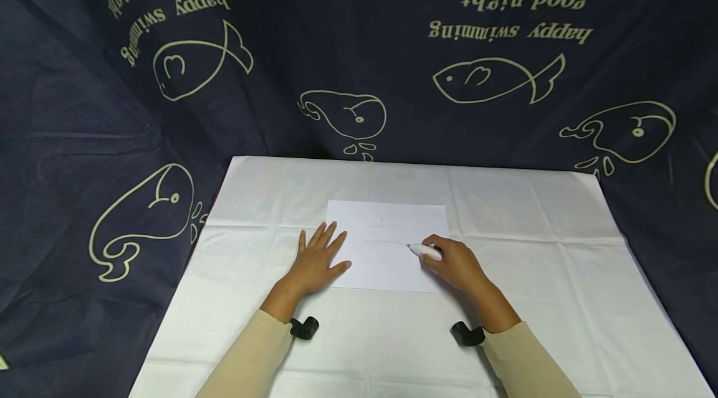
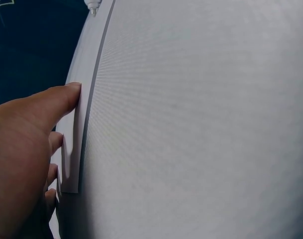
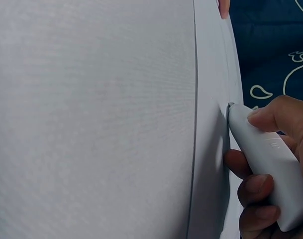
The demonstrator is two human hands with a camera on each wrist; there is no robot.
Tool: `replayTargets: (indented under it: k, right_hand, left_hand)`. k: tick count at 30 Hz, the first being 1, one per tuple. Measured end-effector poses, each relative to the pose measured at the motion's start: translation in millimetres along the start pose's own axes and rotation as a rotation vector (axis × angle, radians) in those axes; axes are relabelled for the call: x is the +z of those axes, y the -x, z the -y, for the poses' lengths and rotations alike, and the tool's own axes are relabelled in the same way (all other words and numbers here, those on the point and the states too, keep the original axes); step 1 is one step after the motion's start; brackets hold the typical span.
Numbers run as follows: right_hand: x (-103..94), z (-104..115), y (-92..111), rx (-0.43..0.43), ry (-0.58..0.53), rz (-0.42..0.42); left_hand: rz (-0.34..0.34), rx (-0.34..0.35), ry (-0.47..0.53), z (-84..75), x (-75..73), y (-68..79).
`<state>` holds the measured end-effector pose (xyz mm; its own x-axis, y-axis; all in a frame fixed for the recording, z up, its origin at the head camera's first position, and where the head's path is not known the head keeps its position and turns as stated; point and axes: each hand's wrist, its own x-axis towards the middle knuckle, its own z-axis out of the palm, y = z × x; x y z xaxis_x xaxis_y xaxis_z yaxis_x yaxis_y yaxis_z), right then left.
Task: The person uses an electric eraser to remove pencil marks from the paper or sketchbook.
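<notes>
Marking step on a sheet of white paper (image 1: 387,270), judging by the tool and the faint lines (image 1: 384,226); looks partway through, though how much is left can't be told. Paper lies flat on the white cloth (image 1: 561,298), in front of the person, between the two hands. Left hand (image 1: 315,263): fingers straight and spread, gripping nothing, resting over the paper's left edge with fingertips and thumb on the sheet, seemingly to steady it. Right hand (image 1: 460,264): fingers curled round a thick white pen (image 3: 270,154), thumb on the upper side near the front, other fingers wrapped below. Pen is tilted, its small tip pointing left, over the right part of the sheet near the right end of the lower line; whether the tip actually touches is too fine to tell. Two faint roughly horizontal lines plus a short tick above; the shape can't be read. Next move probably calls for a light, steady tip on the sheet and the left hand kept flat; a slack left hand might let the paper slide. Black wrist mounts (image 1: 305,327) on both wrists, beige sleeves (image 1: 247,354), dark blue curtain (image 1: 348,30) with fish and whale prints behind.
</notes>
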<state>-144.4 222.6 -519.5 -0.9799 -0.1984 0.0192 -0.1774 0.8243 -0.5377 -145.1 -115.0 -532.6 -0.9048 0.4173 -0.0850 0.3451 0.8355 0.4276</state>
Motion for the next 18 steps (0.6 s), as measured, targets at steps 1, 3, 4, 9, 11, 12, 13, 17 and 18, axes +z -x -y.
replayTargets:
  k: [1,3,4,9,11,12,13,17,18]
  right_hand:
    - [0.2,0.2,-0.2,0.000,-0.002,0.003]
    - [0.6,0.4,-0.3,0.007,-0.002,0.005]
    - [0.7,0.6,-0.4,0.010,-0.002,0.002]
    - [0.9,1.5,0.0,0.013,-0.006,-0.003]
    - [0.9,2.1,0.1,0.008,-0.011,0.003]
    - [1.0,2.5,0.1,0.006,-0.011,0.005]
    - [0.9,2.8,0.0,0.003,-0.011,0.006]
    - [0.9,3.2,-0.3,0.009,0.005,0.006]
    - [0.8,3.3,-0.4,0.013,0.009,0.005]
  left_hand:
    - [-0.003,0.001,0.002,0.0,0.2,-0.1]
    - [-0.007,0.003,0.004,0.0,0.3,-0.3]
    - [-0.007,0.003,0.007,-0.1,0.2,-0.2]
    - [0.006,-0.004,0.008,0.3,0.2,-0.8]
    - [0.010,-0.007,0.002,1.1,1.0,-1.2]
    - [0.014,-0.010,-0.004,1.5,1.4,-1.6]
    - [0.013,-0.010,-0.008,2.0,2.0,-1.8]
    - [0.017,-0.011,-0.020,2.8,3.0,-2.5]
    - [0.014,-0.008,-0.018,2.7,3.0,-2.5]
